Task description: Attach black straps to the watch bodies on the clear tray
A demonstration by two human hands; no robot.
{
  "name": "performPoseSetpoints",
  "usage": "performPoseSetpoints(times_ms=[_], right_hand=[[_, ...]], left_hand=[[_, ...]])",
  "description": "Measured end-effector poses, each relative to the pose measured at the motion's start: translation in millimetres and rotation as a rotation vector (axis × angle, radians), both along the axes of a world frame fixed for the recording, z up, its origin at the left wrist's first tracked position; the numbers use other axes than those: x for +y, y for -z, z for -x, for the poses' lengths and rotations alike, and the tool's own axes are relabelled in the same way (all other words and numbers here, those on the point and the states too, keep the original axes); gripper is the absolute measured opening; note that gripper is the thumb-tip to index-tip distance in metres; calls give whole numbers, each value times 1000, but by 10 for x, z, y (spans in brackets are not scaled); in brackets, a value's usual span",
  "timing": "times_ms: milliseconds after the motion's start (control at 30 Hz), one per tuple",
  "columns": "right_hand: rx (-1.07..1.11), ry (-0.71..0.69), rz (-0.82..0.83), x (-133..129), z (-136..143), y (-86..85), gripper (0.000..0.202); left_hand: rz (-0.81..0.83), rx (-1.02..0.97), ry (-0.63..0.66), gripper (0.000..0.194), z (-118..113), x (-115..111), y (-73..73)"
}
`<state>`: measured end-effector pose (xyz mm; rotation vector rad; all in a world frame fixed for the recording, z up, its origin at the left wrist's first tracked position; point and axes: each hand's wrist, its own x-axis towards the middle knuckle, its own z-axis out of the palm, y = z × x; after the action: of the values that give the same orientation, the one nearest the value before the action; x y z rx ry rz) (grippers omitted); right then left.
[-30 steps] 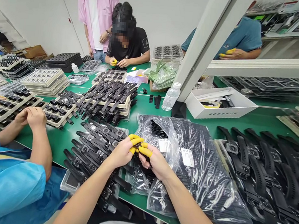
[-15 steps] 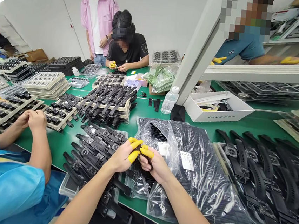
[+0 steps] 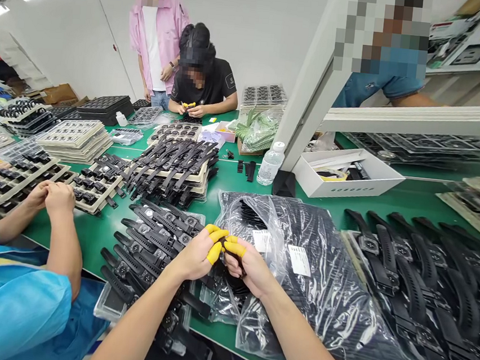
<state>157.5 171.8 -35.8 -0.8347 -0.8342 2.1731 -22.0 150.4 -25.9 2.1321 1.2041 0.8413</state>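
My left hand and my right hand meet at the centre, yellow covers on several fingertips. Both are closed on a small black watch part, mostly hidden by the fingers; whether it is a strap or a whole watch I cannot tell. Beneath and to the right of them lies a clear plastic bag packed with black straps, with white labels on it. Left of my hands, black watches with straps lie in rows on a clear tray.
More strapped watches cover a tray on the right. Behind the bag stand a bottle and a white box. Watch stacks rise further back. A co-worker's blue sleeve is close on the left; a white post rises at right.
My hands stay nearly in place, the fingertips shifting slightly around the black part. The hands of the person behind the partition have left view. The black-shirted co-worker's hands have come closer together.
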Motion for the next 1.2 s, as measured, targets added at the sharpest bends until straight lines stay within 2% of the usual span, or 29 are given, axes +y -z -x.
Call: performPoseSetpoints(times_ms=[233,367,533,733,900,1100,1200], right_hand=[[95,-16,106,40,-8,21,44],[-3,-12,76,33,1,15,38],[-109,-29,15,16,6,-17,32],[-120,-49,9,18,1,-32,34],[-123,-43,-1,21,-9,-21,34],[-136,-34,-6,17,9,-3,31],[-137,-32,-19,19,13,4,31]], left_hand=[[-30,94,-21,43,1,9,35],[-67,232,-30,42,5,16,42],[-90,322,-18,36,1,-1,-30],[-101,335,-28,35,-5,-2,-51],[-127,307,5,41,16,-13,-52],[-160,523,-7,44,-39,-19,-31],[-161,512,-7,44,-39,-15,-23]])
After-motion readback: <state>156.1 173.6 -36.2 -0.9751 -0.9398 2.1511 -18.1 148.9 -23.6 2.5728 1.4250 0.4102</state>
